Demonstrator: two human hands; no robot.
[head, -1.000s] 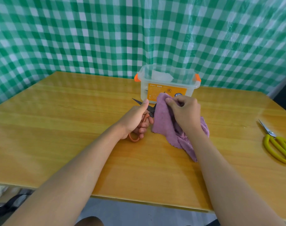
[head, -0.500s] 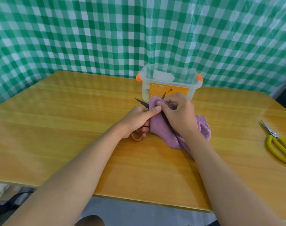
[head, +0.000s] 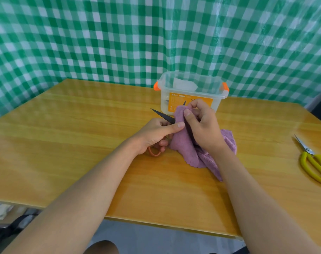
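Observation:
My left hand (head: 154, 133) grips a pair of orange-handled scissors (head: 162, 116) with dark blades spread apart; one blade points up and left, the other is mostly wrapped in cloth with only its tip showing. My right hand (head: 201, 128) pinches a purple cloth (head: 183, 143) around that second blade. The rest of the cloth trails on the wooden table (head: 82, 143) under my right wrist. The orange handle loop shows below my left fingers.
A clear plastic box (head: 190, 92) with orange clips and an orange label stands just behind my hands. Yellow-handled scissors (head: 315, 162) lie at the table's right edge. A green checked sheet hangs behind the table.
My right hand has slid the cloth along the wrapped blade and come closer to my left thumb. The scissor blades now stand wider apart.

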